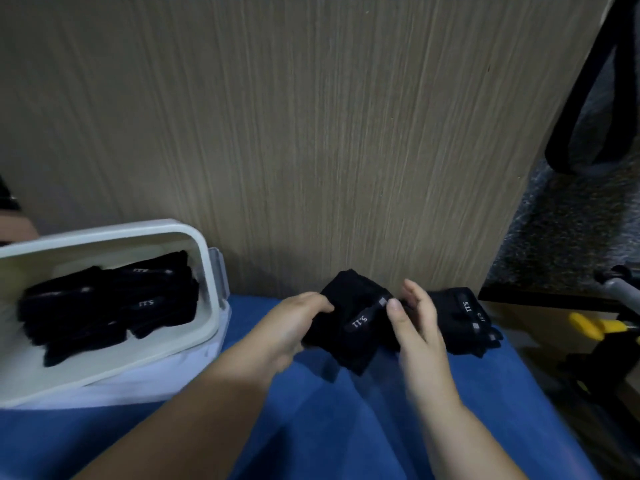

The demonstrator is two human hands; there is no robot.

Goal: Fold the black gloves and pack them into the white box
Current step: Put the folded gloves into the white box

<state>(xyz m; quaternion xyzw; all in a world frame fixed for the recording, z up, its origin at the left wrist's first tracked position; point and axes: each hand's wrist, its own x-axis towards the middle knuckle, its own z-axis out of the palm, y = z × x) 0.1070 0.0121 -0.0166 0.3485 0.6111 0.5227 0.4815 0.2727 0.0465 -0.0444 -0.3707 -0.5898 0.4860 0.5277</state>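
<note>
A black glove (349,323) with a grey label is bunched up between both hands, just above the blue cloth. My left hand (294,327) grips its left side with curled fingers. My right hand (415,317) pinches its right edge, thumb on the label strip. A small pile of further black gloves (464,317) lies on the cloth just right of my right hand. The white box (207,299) stands at the left, tilted towards me, with several folded black gloves (110,303) stacked inside.
A blue cloth (346,427) covers the surface under my arms. A wooden panel (311,133) rises right behind the gloves. A clear lid (221,271) sits by the box's right side. Yellow-handled tool (595,327) and dark gear lie at the right.
</note>
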